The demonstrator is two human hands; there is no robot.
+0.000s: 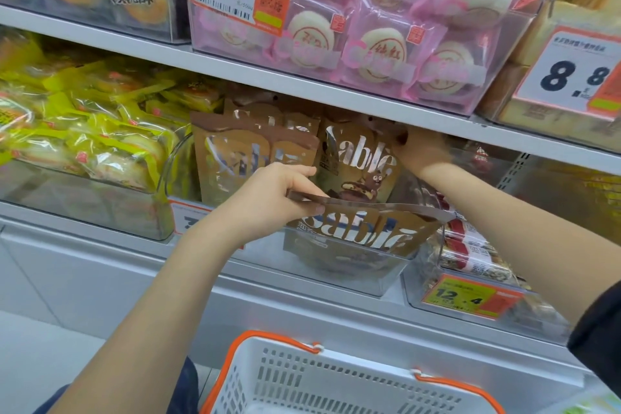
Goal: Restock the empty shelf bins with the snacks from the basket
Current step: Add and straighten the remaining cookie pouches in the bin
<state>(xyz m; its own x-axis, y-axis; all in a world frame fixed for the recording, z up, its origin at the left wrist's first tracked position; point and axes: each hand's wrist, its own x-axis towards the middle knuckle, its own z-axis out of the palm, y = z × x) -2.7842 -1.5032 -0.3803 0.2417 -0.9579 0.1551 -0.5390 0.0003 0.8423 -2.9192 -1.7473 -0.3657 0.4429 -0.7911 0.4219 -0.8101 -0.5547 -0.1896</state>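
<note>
A clear shelf bin point(366, 276) on the middle shelf holds several brown Sablé snack pouches point(235, 158) standing upright. My left hand point(285, 195) pinches the top edge of one more Sablé pouch point(363, 232) at the bin's front. My right hand point(420, 151) grips the upper right corner of an upright pouch point(359, 158) deeper in the bin, just under the shelf above. A white basket point(329, 380) with orange handles sits below, between my arms; its inside is barely visible.
Yellow-wrapped cakes point(84, 131) fill the bin to the left. Pink-wrapped buns point(379, 30) sit in the bin overhead, with price tags reading 8.8. A bin of packed snacks with a 12.4 tag point(470, 296) stands to the right.
</note>
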